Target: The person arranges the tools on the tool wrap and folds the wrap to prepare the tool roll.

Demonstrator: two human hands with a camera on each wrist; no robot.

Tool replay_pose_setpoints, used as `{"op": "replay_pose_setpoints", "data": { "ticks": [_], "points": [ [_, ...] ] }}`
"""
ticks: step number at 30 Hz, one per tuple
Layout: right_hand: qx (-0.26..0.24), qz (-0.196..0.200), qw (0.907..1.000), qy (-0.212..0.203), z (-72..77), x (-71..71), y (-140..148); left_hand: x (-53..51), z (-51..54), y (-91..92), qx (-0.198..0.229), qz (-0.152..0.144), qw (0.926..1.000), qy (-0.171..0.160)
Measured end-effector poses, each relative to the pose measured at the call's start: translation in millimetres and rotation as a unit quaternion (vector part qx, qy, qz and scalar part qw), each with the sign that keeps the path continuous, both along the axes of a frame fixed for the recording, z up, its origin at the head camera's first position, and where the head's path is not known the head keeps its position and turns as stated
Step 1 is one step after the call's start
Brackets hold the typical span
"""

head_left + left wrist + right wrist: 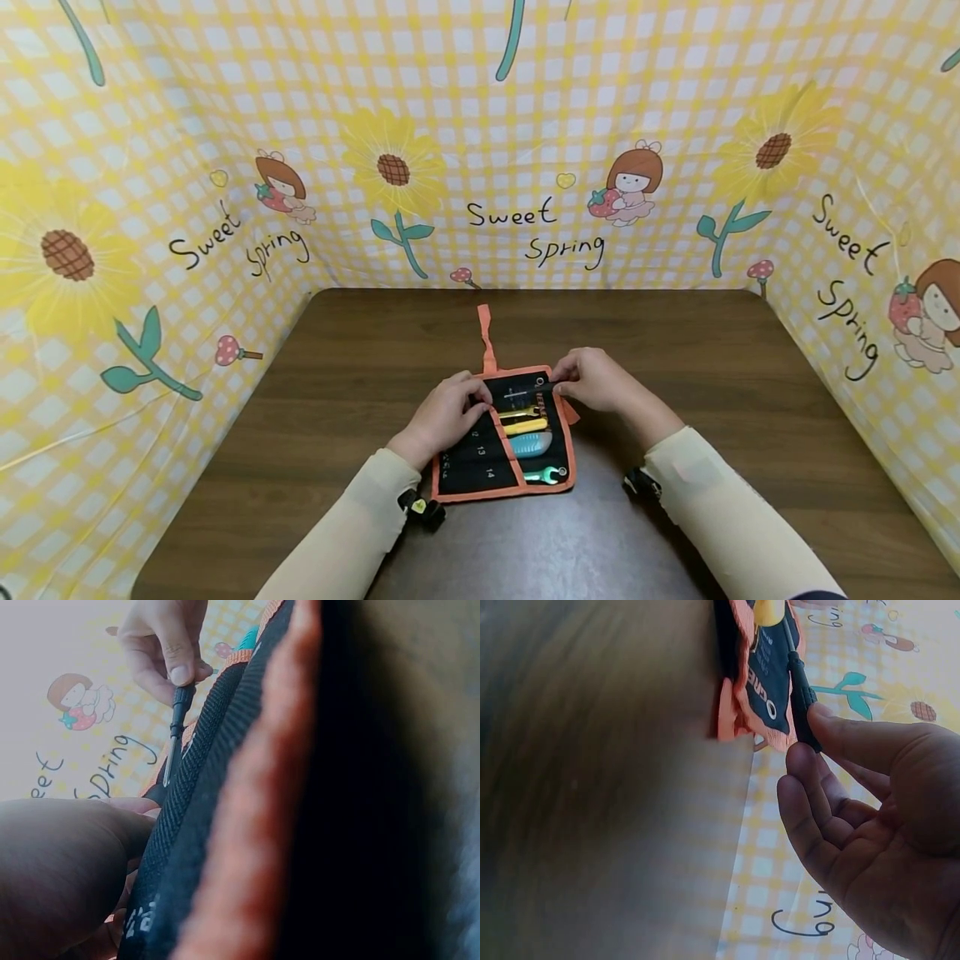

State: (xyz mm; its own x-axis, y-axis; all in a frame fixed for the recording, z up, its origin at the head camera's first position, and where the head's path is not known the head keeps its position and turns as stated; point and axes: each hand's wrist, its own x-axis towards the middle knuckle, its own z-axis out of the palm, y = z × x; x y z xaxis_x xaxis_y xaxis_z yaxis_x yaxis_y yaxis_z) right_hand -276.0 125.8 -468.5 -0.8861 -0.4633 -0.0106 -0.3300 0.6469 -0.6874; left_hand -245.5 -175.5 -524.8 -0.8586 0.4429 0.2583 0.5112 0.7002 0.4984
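Observation:
A black tool pouch [465,477] with orange trim lies unrolled on the table. My left hand [448,414] is at its upper left, thumb and index finger pinching the orange-edged pocket rim. Between the thumb and fingers of my right hand [597,382] is the black handle of a small screwdriver [801,694]. Its metal shaft points toward the pocket by my left hand; in the left wrist view the tip is close to the black fabric. Below it, the pockets hold a yellow wrench [517,413], a yellow-handled tool [527,427], a light blue handle [531,444] and a green wrench [546,476].
An orange strap [484,325] stretches from the pouch's far edge across the brown wooden table [375,333]. Yellow checked cloth [480,167] with printed flowers surrounds the table at the back and both sides.

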Motion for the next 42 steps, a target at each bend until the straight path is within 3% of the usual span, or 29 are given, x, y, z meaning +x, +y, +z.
{"op": "replay_pose_setpoints", "data": {
  "ticks": [31,42],
  "points": [
    [0.040,0.016,0.9991,0.003,-7.7,-2.0,-24,-0.7,-1.3,1.1,0.015,-0.002,0.9999,-0.003],
    [0.046,0.035,0.9983,0.007,-8.0,-1.9,-36,1.7,4.4,2.9,0.010,-0.005,0.9999,-0.001]
  ]
}}
